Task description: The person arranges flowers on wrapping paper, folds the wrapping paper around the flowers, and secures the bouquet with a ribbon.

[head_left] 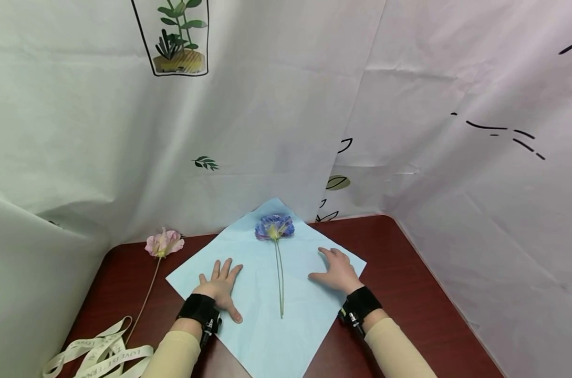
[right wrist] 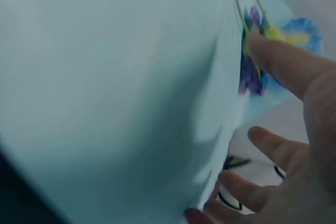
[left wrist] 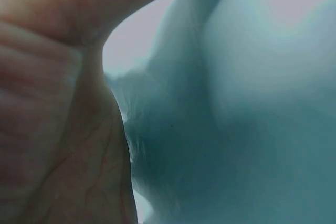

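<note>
Left hand [head_left: 218, 290] and right hand [head_left: 338, 270] were well apart, gripping nothing; the unheld blue flowers [head_left: 273, 228] risked sliding askew if either hand tugged the paper [head_left: 262, 341] beneath

Hands, two: left hand [head_left: 219, 290], right hand [head_left: 338, 271]. Sleeves [head_left: 174, 357], two, one per arm. Wrist straps [head_left: 199, 308], two, one per wrist. Pink flower [head_left: 164, 243], one, with one stem [head_left: 150, 290]. Blue bloom [head_left: 282, 227], one cluster, with two stems [head_left: 281, 294]; whether one flower or two, cannot be told. Paper [head_left: 267, 346], one sheet visible. Ribbon [head_left: 125, 356], one heap; lengths cannot be counted. Table [head_left: 423, 315], one. Printed jar [head_left: 180, 63], one.
</note>
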`<action>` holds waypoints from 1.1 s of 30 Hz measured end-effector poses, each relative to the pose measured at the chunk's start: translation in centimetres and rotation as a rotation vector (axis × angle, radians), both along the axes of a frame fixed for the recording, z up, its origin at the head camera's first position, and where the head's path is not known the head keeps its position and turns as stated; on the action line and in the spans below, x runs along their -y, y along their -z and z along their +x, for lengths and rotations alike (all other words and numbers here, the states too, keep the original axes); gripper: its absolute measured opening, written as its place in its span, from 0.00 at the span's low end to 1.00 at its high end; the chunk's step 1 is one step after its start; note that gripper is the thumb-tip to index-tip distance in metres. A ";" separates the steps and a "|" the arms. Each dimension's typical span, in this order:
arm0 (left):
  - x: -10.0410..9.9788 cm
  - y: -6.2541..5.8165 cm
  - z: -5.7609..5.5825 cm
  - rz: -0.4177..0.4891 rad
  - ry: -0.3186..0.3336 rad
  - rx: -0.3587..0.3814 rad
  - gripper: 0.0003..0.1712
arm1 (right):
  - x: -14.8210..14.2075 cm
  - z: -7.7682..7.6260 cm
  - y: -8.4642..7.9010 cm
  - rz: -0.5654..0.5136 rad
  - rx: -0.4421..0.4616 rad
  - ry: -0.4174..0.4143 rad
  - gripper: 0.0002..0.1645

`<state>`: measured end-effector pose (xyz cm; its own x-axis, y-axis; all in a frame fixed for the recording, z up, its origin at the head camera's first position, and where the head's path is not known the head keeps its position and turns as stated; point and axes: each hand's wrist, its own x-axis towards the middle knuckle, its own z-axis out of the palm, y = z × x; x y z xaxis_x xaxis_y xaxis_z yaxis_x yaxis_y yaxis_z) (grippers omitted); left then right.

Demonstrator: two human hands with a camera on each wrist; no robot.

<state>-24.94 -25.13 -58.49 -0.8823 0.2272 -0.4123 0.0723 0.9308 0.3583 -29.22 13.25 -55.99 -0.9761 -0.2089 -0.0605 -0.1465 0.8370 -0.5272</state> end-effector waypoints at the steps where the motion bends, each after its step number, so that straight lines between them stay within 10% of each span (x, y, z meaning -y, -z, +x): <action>1: 0.0 0.1 0.0 -0.002 -0.001 0.000 0.92 | -0.5 -0.1 -0.1 0.034 0.023 -0.005 0.56; 14: -0.1 0.4 -0.1 0.005 -0.002 -0.002 0.91 | -2.0 0.1 0.0 0.160 0.113 -0.070 0.72; 33: -0.1 -0.6 0.0 0.013 0.002 0.007 0.90 | -1.5 -0.3 -0.3 0.236 0.139 -0.057 0.69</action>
<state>-24.90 -25.06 -57.87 -0.8789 0.2342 -0.4156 0.0714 0.9259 0.3709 -29.48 14.74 -55.67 -0.9423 -0.2271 -0.2462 -0.1366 0.9317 -0.3367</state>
